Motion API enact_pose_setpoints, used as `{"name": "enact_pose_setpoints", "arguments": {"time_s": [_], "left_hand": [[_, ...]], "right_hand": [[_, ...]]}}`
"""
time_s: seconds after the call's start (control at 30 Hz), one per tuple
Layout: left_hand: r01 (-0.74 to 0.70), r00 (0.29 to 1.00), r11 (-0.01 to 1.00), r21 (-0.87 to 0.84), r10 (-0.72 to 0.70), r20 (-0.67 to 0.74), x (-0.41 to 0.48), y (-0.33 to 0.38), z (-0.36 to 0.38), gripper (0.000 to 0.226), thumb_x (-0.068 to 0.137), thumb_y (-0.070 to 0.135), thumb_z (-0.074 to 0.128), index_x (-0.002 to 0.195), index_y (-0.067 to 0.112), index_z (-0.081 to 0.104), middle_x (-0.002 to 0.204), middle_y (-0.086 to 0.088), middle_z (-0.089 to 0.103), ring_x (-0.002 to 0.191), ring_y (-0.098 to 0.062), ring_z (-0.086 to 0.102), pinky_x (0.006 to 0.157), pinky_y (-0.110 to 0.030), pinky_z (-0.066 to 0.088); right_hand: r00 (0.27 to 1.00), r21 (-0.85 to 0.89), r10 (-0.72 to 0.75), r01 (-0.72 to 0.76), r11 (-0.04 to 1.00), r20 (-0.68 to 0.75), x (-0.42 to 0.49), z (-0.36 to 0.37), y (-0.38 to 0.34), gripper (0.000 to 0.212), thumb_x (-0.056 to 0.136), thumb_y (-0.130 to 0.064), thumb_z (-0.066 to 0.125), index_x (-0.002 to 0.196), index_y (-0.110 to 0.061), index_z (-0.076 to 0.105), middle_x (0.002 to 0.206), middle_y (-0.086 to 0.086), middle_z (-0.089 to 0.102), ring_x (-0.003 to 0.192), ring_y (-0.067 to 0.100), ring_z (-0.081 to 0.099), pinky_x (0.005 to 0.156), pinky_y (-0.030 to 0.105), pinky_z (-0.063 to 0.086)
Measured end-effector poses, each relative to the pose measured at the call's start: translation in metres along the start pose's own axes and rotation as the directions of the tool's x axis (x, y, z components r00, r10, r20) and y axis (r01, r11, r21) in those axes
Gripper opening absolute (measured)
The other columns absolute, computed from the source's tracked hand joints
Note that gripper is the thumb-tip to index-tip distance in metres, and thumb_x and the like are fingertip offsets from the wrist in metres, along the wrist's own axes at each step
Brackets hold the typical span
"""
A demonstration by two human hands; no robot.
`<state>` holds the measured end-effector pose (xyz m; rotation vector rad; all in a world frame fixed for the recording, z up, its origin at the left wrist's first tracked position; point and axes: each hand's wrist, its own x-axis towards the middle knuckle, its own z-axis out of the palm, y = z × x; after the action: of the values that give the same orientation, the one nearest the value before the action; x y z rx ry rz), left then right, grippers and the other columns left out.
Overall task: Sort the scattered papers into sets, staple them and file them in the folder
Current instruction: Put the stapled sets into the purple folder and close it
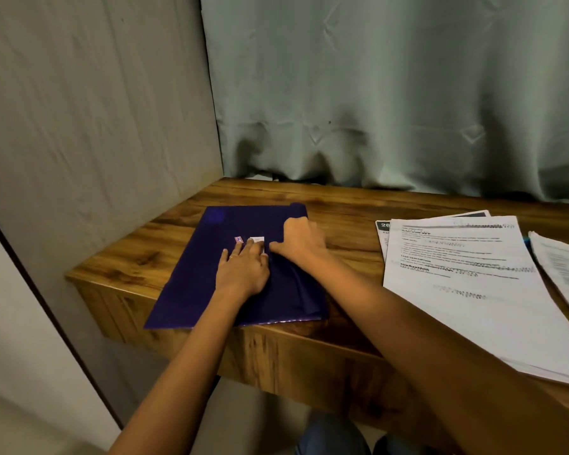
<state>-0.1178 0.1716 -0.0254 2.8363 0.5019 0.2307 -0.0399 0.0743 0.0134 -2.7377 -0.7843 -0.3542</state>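
A dark purple folder [191,274] lies flat on the left part of the wooden table [349,224], with small white and red-blue stickers [257,240] on its cover. My left hand [243,270] rests flat on the cover with straight fingers, fingertips at the stickers. My right hand [301,241] is just to its right, fingers curled round the folder's flap near the right edge, where the cover is lifted and creased. A fanned stack of printed papers [467,284] lies on the right part of the table, apart from both hands.
More printed sheets [565,270] overlap the stack at the far right. A grey-green curtain [391,93] hangs behind the table and a grey wall [89,110] closes the left side. The table's front edge [276,333] runs under the folder.
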Motion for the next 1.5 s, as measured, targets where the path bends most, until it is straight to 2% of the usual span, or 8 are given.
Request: {"name": "enact_pose_setpoints", "arguments": {"time_s": [0.2,0.43,0.67,0.8,0.9,1.13,1.27,1.5], "left_hand": [[0.011,1.0,1.0,0.01,-0.011,0.004,0.0,0.0,0.0,0.049,0.104,0.033,0.019,0.151,0.018,0.019,0.16,-0.005,0.016,0.148,-0.023,0.01,0.12,-0.044,0.005],[-0.001,1.0,1.0,-0.018,0.0,-0.008,0.0,-0.001,-0.001,0.049,0.104,0.033,0.022,0.151,0.019,0.022,0.16,-0.005,0.018,0.148,-0.023,0.012,0.119,-0.044,0.005],[0.09,0.993,0.993,-0.08,-0.084,0.08,0.008,0.009,-0.009,0.059,0.101,0.048,0.022,0.148,0.015,0.032,0.157,-0.009,0.024,0.147,-0.029,0.01,0.117,-0.052,0.001],[-0.111,0.993,0.974,-0.199,0.102,-0.051,0.004,0.051,-0.003,0.057,0.102,0.046,0.025,0.149,0.014,0.029,0.158,-0.011,0.021,0.147,-0.033,0.006,0.117,-0.051,0.002],[-0.219,0.967,0.925,-0.312,0.248,0.057,-0.005,0.078,0.005,0.053,0.102,0.047,0.019,0.152,0.029,0.018,0.16,-0.006,0.015,0.148,-0.032,-0.002,0.116,-0.052,-0.006],[-0.223,0.958,0.974,-0.03,0.225,0.18,-0.007,0.09,0.018,0.055,0.094,0.066,0.014,0.147,0.051,0.018,0.161,-0.001,0.01,0.142,-0.048,-0.01,0.109,-0.064,-0.013],[-0.245,0.959,0.969,0.042,0.236,0.157,-0.01,0.09,0.023,0.058,0.091,0.07,0.015,0.147,0.052,0.015,0.162,0.0,0.006,0.143,-0.045,-0.012,0.111,-0.063,-0.012],[-0.246,0.961,0.968,0.053,0.237,0.139,-0.01,0.089,0.025,0.062,0.088,0.073,0.015,0.146,0.053,0.015,0.162,0.001,0.007,0.146,-0.037,-0.013,0.112,-0.062,-0.011]], "right_hand": [[1.0,0.055,0.007,-0.006,0.998,-0.016,0.002,0.0,-0.002,0.016,0.094,-0.011,0.051,0.102,-0.002,0.062,0.109,0.016,0.064,0.1,0.031,0.062,0.072,0.034,0.047],[0.957,0.441,0.291,-0.257,0.86,-0.01,0.007,-0.033,0.03,0.027,0.092,-0.009,0.047,0.11,0.005,0.061,0.119,0.022,0.06,0.107,0.036,0.058,0.07,0.03,0.041],[0.904,0.252,0.426,-0.417,0.873,0.019,-0.006,-0.052,0.082,0.031,0.089,-0.023,0.062,0.115,-0.006,0.064,0.124,0.016,0.061,0.113,0.035,0.058,0.082,0.034,0.046],[0.891,0.326,0.447,-0.447,0.833,0.078,-0.015,-0.041,0.1,0.033,0.083,-0.03,0.072,0.103,-0.004,0.068,0.112,0.015,0.067,0.101,0.033,0.064,0.076,0.033,0.047],[0.884,0.373,0.458,-0.457,0.808,0.092,-0.022,-0.035,0.107,0.036,0.079,-0.033,0.076,0.097,-0.003,0.068,0.103,0.015,0.069,0.095,0.032,0.066,0.073,0.032,0.047],[0.891,0.561,0.45,-0.403,0.723,0.06,-0.028,-0.058,0.14,0.021,0.083,-0.027,0.072,0.072,-0.011,0.064,0.079,0.008,0.069,0.072,0.02,0.067,0.077,0.037,0.058],[0.803,0.337,0.592,-0.541,0.77,-0.063,-0.045,-0.085,0.192,0.032,0.082,-0.033,0.072,0.098,-0.006,0.064,0.106,0.014,0.062,0.1,0.031,0.061,0.084,0.038,0.049],[0.632,-0.006,0.773,-0.774,0.633,0.05,-0.083,-0.104,0.262,0.083,0.07,-0.057,0.073,0.134,-0.012,0.047,0.14,0.011,0.046,0.128,0.034,0.041,0.1,0.039,0.036]]}}
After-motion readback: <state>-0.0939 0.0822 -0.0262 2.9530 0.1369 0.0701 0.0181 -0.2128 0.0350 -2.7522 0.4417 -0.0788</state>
